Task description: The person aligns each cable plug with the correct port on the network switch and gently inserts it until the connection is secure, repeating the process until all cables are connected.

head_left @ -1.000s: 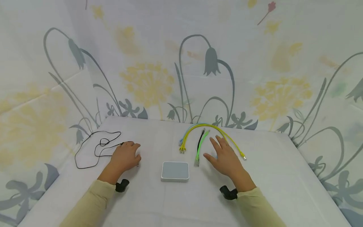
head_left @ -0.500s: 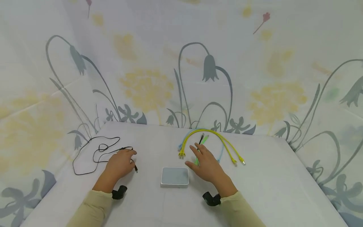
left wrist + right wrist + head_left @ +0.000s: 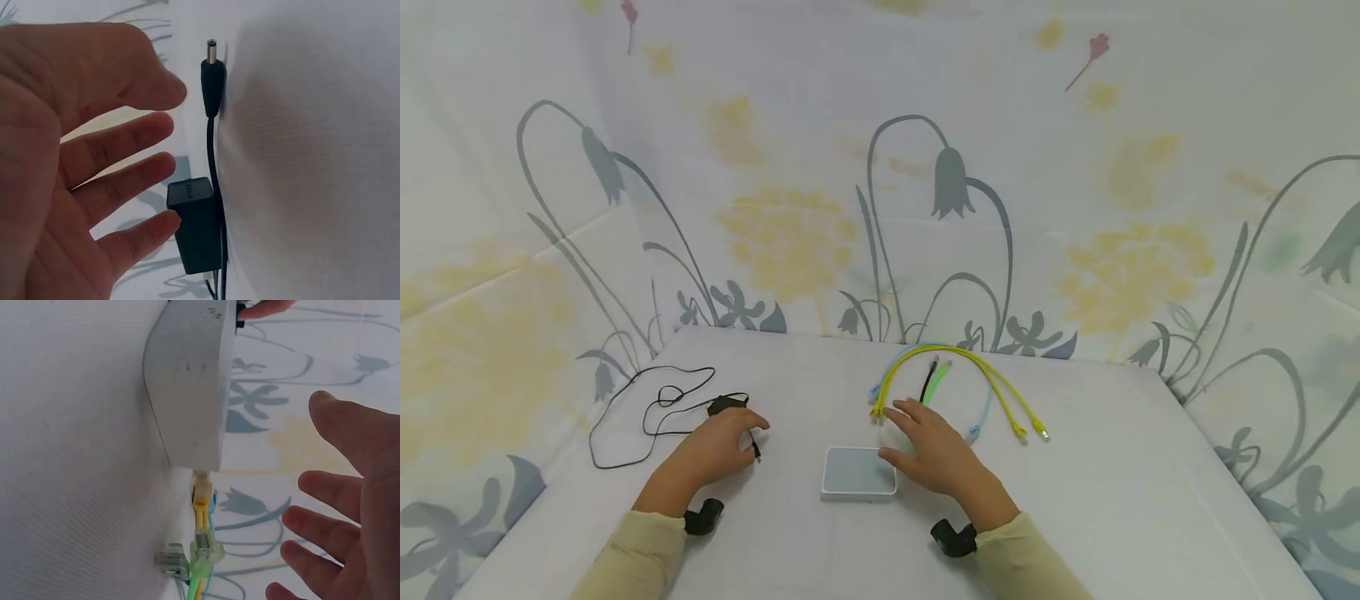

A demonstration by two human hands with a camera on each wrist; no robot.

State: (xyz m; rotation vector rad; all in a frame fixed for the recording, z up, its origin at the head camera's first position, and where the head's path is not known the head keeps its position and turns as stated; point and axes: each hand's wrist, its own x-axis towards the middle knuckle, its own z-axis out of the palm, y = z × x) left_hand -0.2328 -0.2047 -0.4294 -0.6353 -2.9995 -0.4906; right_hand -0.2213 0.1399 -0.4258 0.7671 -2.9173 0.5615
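Observation:
My left hand [image 3: 718, 442] hovers over the left side of the table, fingers loosely spread and holding nothing. Close by its fingers lie a black power adapter [image 3: 197, 228] and its barrel plug [image 3: 213, 87]; the little fingertip overlaps the adapter in the left wrist view. The adapter's thin black cord [image 3: 613, 400] loops out to the left. My right hand [image 3: 936, 450] is spread above the table beside a flat white box [image 3: 853, 473] with a grey top, its thumb overlapping the box's corner in the head view. Clear plugs of a green cable [image 3: 203, 547] show under that hand.
Behind my right hand, yellow network cables [image 3: 917, 353] arc with a light blue cable [image 3: 976, 432]. A short black cable [image 3: 928, 379] lies beside the green one. White cloth covers the table [image 3: 797, 550], and a flower-printed curtain [image 3: 790, 242] hangs behind it.
My right hand has moved left, from beside the green cable to next to the white box. My left hand has drawn slightly back, and more of the adapter shows. The head view has tilted slightly.

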